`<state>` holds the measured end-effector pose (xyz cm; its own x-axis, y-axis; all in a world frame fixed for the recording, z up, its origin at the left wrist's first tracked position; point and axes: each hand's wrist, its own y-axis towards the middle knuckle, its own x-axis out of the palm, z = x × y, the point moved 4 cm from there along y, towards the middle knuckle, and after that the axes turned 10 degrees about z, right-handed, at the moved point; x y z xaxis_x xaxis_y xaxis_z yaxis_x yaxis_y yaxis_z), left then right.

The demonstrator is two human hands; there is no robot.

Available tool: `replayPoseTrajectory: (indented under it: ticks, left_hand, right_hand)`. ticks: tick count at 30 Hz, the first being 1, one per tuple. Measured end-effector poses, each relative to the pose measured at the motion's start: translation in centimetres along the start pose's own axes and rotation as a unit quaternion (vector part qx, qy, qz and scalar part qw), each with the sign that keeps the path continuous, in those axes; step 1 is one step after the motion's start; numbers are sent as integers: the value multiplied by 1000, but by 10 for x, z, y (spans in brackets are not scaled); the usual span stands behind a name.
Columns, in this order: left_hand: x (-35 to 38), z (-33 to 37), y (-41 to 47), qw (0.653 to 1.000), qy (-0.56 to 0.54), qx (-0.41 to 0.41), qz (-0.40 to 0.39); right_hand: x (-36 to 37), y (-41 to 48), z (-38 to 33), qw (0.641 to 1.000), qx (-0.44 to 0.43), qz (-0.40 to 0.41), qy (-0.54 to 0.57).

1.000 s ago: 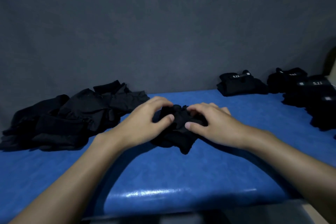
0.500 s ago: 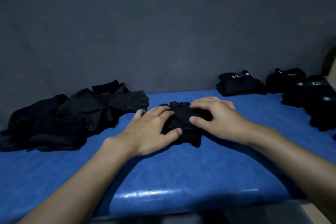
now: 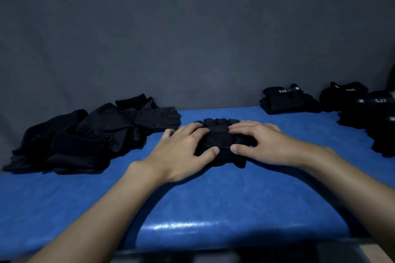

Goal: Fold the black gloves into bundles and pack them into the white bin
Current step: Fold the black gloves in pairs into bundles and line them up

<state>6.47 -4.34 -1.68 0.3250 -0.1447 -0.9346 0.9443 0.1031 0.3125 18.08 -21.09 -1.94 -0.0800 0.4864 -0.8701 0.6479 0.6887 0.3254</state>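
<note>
A black glove lies flat on the blue table at the middle, its fingers pointing away from me. My left hand rests on the glove's left side with straight fingers and the thumb on its near edge. My right hand presses the glove's right side the same way. A loose pile of unfolded black gloves sits at the left. Folded glove bundles with white "5.11" labels lie at the back right. The white bin is not in view.
More folded black bundles are stacked at the far right edge. A grey wall stands behind the table. The table's front edge runs close below my forearms.
The glove was bunched up between my hands; now it lies spread flat and slightly farther away, with both hands pressing it down.
</note>
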Motion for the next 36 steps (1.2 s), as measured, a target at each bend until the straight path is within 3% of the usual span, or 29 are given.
replayPoseTrajectory:
  ticks: [6,18,23,30,36]
  left_hand:
    - [-23,-22,-3,998,30,-11,61]
    - [-19,-44,-5,992,114,-52,-7]
    - [-28,-42,-4,993,103,-51,37]
    - [-57,-41,-3,979,-65,-44,187]
    - [-74,-22,-4,919,-255,14,300]
  right_hand:
    - [-2,1,1,997,-17,45,59]
    - [-7,-7,-10,996,-13,44,82]
    - [-12,-8,-15,994,-11,45,95]
    - [-21,-6,-32,982,-14,63,177]
    - [-27,1,-48,965,-16,84,247]
